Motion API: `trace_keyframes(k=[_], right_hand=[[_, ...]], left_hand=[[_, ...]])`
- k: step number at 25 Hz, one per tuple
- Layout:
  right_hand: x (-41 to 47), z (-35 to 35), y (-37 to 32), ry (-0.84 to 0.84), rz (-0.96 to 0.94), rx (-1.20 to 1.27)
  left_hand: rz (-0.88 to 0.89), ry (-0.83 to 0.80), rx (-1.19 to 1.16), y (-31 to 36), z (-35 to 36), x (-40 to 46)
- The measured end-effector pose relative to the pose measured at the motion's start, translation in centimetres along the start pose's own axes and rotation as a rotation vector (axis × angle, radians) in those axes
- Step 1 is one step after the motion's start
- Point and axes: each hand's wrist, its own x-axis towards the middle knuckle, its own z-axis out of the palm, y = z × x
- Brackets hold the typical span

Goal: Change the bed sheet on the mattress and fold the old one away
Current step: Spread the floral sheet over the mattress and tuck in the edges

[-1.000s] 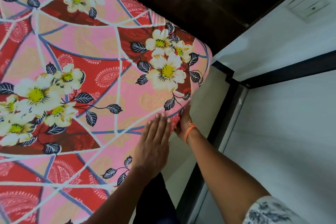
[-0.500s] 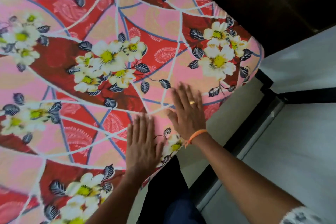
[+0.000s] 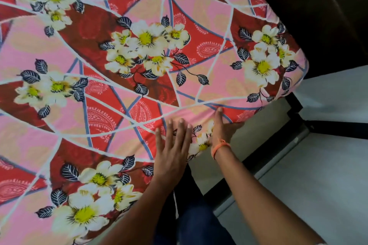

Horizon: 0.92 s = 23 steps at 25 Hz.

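A pink and red bed sheet with white flowers and dark leaves lies smooth over the mattress and wraps round its near right corner. My left hand lies flat on top of the sheet near the mattress's front edge, fingers straight and together. My right hand, with an orange band at the wrist, sits on that edge just to the right. Its thumb lies on top and its fingers run along the sheet-covered side, mostly hidden. No second sheet is in view.
A dark wooden headboard or wardrobe stands behind the corner. Pale floor with a black sliding-door track runs along the right. My dark trousers stand close against the mattress side.
My right hand slid from flat on top of the sheet down onto the mattress edge. My left hand stays flat on the sheet. The view has shifted slightly.
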Motion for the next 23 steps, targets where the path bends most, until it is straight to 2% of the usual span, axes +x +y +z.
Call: trace_keyframes(k=[2,4,6,9,10,12,14,15,17,19,21,23], right_hand=[[0.4,0.2,0.1,0.020,0.002,-0.018],[0.5,-0.7,0.6,-0.046,-0.005,-0.026],[0.0,-2.6,0.8,-0.200,-0.013,-0.090],[0.2,-6.5,0.5,-0.492,0.150,-0.429],[0.7,-7.7,0.3,-0.519,0.148,-0.532],[1.3,-9.1,-0.5,-0.349,-0.077,-0.575],[2.2,-9.0,-2.8,-0.081,-0.454,-0.547],[2.8,-8.4,-4.5,-0.024,-0.609,-0.544],[5.5,-5.9,-7.7,-0.092,-0.816,-0.602],[10.0,-3.9,-9.2,-0.170,-0.878,-0.850],[14.3,-3.9,-8.8,-0.178,-0.926,-1.043],[17.1,-5.7,-8.1,-0.190,-0.919,-1.031]], left_hand=[[0.040,0.027,0.025,-0.1,-0.1,0.5],[0.026,0.017,0.042,0.0,-0.2,0.4],[0.002,-0.035,0.067,1.1,-0.3,-0.4],[0.000,-0.125,0.044,2.9,-1.0,-1.0],[-0.009,-0.118,-0.005,2.8,-1.5,-0.5],[-0.040,0.028,-0.171,2.6,-3.1,1.2],[-0.072,0.212,-0.316,3.3,-5.0,4.6],[-0.105,0.260,-0.348,4.1,-5.8,6.8],[-0.173,0.271,-0.334,6.3,-5.8,11.6],[-0.173,0.182,-0.319,9.2,-4.4,15.2],[-0.135,0.080,-0.248,11.7,-2.4,16.4],[-0.118,0.046,-0.151,13.8,-1.3,16.3]])
